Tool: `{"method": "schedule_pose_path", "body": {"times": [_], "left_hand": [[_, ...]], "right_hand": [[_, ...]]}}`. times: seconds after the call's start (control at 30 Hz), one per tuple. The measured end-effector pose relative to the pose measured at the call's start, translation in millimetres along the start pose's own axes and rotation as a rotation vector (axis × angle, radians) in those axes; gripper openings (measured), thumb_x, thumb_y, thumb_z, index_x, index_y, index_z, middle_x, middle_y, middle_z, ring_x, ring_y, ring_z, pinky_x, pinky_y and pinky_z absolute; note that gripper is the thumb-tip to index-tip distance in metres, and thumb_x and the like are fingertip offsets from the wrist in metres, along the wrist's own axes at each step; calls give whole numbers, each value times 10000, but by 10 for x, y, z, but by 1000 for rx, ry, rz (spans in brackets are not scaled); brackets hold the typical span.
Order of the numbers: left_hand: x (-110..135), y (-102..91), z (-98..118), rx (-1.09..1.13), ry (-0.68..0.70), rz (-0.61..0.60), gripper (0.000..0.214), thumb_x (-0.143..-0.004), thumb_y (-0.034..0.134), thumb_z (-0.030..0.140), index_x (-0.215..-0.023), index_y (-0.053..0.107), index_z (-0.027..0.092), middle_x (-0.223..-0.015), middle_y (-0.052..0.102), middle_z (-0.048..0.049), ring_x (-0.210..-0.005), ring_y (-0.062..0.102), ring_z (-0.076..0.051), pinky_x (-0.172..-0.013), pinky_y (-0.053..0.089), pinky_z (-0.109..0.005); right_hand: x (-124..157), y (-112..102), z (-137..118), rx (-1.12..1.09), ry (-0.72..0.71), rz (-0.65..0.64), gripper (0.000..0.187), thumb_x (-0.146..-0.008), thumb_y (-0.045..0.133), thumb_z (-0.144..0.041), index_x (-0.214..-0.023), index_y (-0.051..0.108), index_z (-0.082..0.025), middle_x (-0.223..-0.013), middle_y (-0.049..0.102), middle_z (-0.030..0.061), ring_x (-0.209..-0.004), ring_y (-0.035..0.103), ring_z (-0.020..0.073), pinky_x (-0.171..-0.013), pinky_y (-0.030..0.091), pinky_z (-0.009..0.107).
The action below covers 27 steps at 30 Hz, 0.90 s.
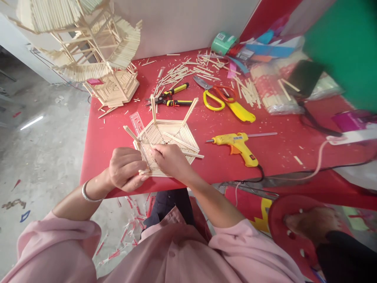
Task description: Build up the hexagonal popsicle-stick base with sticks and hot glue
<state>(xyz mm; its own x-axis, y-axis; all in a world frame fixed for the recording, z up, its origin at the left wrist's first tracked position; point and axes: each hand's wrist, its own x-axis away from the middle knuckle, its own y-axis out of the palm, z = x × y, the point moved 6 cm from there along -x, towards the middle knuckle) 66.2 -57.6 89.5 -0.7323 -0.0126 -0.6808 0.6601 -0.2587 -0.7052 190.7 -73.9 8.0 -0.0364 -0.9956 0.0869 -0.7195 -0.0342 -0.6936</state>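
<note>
A hexagonal base [176, 127] of pale wooden sticks lies on the red table [114, 131], with short stick posts standing at several corners. My left hand [126, 169] is closed at the near left corner, pinching a short stick post [143, 172]. My right hand [172, 161] is closed over the base's left part. Its fingertips are partly hidden, so what they grip cannot be made out. A clear ruler [136, 122] with red markings slants along the base's left side and runs down toward both hands. One loose stick [193, 155] lies across the base's right side.
A tiered stick tower [88, 51] stands at back left. Pliers [173, 96], scissors [215, 96] and a yellow glue gun [235, 142] lie beyond and right of the base. Scattered sticks [179, 74], a green cup [224, 43] and stick packs [272, 88] are farther back.
</note>
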Motion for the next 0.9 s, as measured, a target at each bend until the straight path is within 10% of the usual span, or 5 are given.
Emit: {"method": "schedule_pose_path", "body": {"times": [0.9], "left_hand": [[49,34,-12,25,0,14,151,-978,457,251,-860,542,212,-585,528,17,-488,518,-145,-476,383,-309]], "right_hand": [[158,-154,-20,-225,-21,71,321,-1005,482,-284,-732,630,-202,-589,601,-19,-593,555,138,-616,349,244]]}}
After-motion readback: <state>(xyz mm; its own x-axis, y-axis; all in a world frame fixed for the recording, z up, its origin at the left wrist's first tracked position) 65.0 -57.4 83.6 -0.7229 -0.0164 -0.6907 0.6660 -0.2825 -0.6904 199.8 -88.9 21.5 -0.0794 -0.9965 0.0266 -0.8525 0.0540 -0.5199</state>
